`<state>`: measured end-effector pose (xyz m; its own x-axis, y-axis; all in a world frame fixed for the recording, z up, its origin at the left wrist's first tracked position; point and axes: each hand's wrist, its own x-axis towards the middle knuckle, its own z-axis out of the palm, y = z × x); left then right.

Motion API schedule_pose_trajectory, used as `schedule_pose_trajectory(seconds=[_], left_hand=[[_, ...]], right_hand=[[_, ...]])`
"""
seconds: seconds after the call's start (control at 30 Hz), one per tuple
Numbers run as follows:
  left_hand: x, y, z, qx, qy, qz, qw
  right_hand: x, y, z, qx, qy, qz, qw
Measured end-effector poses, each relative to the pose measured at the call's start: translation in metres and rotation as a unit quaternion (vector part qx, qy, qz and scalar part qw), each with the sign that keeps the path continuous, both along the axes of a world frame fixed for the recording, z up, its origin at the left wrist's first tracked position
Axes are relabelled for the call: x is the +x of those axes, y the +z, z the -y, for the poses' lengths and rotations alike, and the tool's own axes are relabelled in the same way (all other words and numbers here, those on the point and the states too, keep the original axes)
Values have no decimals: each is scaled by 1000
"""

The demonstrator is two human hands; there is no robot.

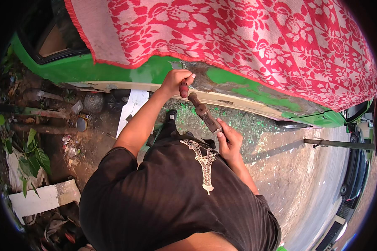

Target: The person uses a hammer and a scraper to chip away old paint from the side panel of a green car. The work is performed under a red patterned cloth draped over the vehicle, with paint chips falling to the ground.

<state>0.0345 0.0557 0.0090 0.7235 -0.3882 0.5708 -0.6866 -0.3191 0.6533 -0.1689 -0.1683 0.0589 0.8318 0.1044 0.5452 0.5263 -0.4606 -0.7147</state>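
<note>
My left hand (177, 82) is closed around a tool with a red handle (183, 88), held against the green vehicle's side panel (150, 70). The tool's far end is hidden by my fingers, so its kind cannot be told. In my right hand (231, 141) is a hammer with a worn, rusty head (204, 113). One end of that head lies just below the butt of the red handle; whether they touch is unclear. Around my left hand the panel shows bare, rusty metal (198, 70) and patches of green paint (227, 76). A red-and-white floral blanket (238, 34) drapes over the vehicle.
Green paint flakes (188, 114) litter the ground below the panel. To the left lie a white board (133, 106), a tin can (81, 124), wooden beams (44, 128) and leafy plants (34, 160). A post (339, 143) and a parked car (355, 169) are at right.
</note>
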Motion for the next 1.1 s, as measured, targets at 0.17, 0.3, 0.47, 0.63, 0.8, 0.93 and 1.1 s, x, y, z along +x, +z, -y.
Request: schedule_pose_trajectory(seconds=[0.17, 0.3, 0.47, 0.63, 0.8, 0.93, 1.1], left_hand=[[2, 3, -1, -13, 2, -5, 1000], [11, 7, 1, -25, 25, -38, 999], [-3, 0, 0, -13, 7, -52, 999], [-16, -7, 2, -11, -12, -11, 1000], [-13, -2, 1, -15, 3, -26, 1000], [-7, 0, -2, -5, 6, -17, 1000], [-3, 2, -5, 5, -10, -18, 1000]], right_hand=[[11, -5, -3, -3, 86, 147, 985], [22, -8, -19, -88, -25, -63, 994], [7, -8, -10, -1, 1, -29, 1000], [5, -3, 2, 0, -17, -52, 999], [4, -5, 2, 5, -37, -60, 997], [2, -1, 1, -3, -47, -93, 995], [5, -5, -2, 2, -57, -52, 997]])
